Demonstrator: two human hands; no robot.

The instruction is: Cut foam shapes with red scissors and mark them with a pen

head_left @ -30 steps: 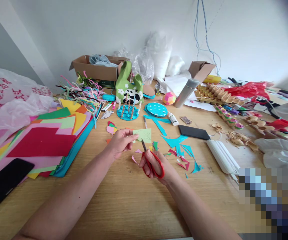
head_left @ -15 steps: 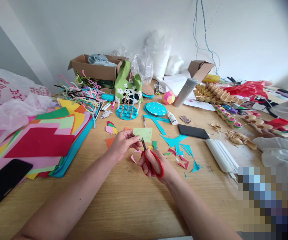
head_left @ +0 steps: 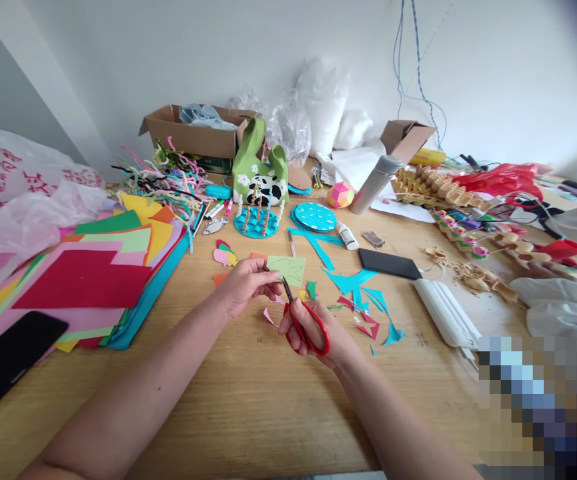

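Note:
Between its thumb and fingers, my left hand [head_left: 249, 285] pinches the left side of a light green sheet of paper [head_left: 292, 268] with a drawn outline on it. My right hand [head_left: 315, 332] is closed around the red handles of a pair of scissors [head_left: 313, 333]. The dark blades point up and left and meet the paper's lower edge beside my left fingertips. Small green, pink and red scraps lie on the table around the hands, with larger blue offcuts [head_left: 351, 281] to the right. Cut colored shapes [head_left: 224, 253] rest left of the paper.
Colored sheets [head_left: 83, 280] and a black phone [head_left: 15, 360] lie at left. Farther back are a green panda bag [head_left: 261, 173], blue discs [head_left: 314, 218], a glue bottle [head_left: 347, 237] and a grey flask [head_left: 375, 183]. A white power strip [head_left: 445, 312] lies at right.
The scissors' blades have shifted slightly left along the paper's lower edge, and the paper has tilted slightly. Both hands keep their hold. The whole view has moved a little.

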